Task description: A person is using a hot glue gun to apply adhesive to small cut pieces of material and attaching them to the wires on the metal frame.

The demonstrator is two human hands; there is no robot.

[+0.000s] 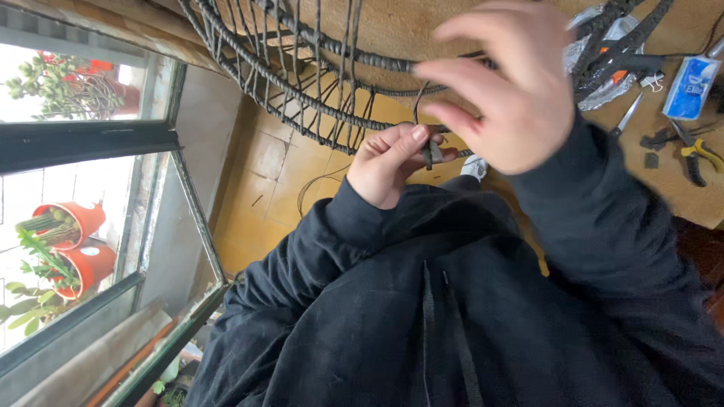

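Observation:
My left hand (388,162) pinches the end of a dark grey rattan strand (431,153) between thumb and fingers, right at the lower rim of a round woven frame (302,105). The frame is made of dark wrapped hoops and thin upright strands. My right hand (505,83) hovers just above and to the right of the left hand, blurred, fingers spread and loosely curled over the frame's rim. I see nothing gripped in it. Both arms are in black jacket sleeves.
A tan tabletop (679,188) at the right carries yellow-handled pliers (697,154), scissors (626,117), a blue packet (690,87) and crumpled foil (603,53). Yellow floor tiles (271,188) lie below the frame. A window (83,139) at the left shows red plant pots (83,249).

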